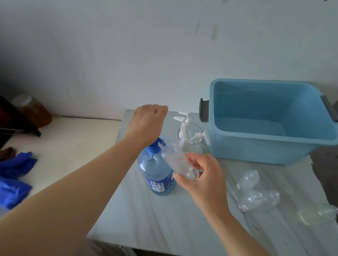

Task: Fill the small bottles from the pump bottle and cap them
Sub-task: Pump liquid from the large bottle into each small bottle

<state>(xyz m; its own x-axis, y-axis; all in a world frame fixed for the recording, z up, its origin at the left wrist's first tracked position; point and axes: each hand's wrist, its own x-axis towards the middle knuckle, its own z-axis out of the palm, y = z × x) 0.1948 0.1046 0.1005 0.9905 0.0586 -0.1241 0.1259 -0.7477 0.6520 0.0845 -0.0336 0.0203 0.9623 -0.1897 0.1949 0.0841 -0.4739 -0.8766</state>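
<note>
1. Head view, centre of the frame: the pump bottle (157,171), blue and labelled, stands upright on the pale table (170,222). The left hand (147,122) lies over its blue pump head (156,144), with the wrist end bearing down. Its fingers point away from the camera, and I cannot tell whether they are spread or curled.
2. Just right of it, the right hand (202,178) grips 1 clear small bottle (176,162), thumb and fingers curled round its body. The bottle is tilted so that its mouth meets the spout (162,142). No liquid level can be made out in it.
3. Right of centre, 3 clear empty bottles (255,196) lie on their sides in a cluster. 1 yellowish bottle (317,214) lies near the table's right edge.
4. Behind the hands, white pump caps (184,119) stand in a clear container (196,130), beside a blue tub (276,123) that seems to hold a little water.
5. Lower left of the frame: a blue cloth (10,177) lies on a separate counter.
6. What could go wrong, as I judge it:
   - The pump bottle is steadied only from above, so an off-centre push could tip it.
   - If the tilted mouth slips off the spout, liquid would run onto the table.
   - Overfilling a tilted bottle would spill at its lip.
   - The bottles lying loose could roll, and the 1 at the edge could drop off.
</note>
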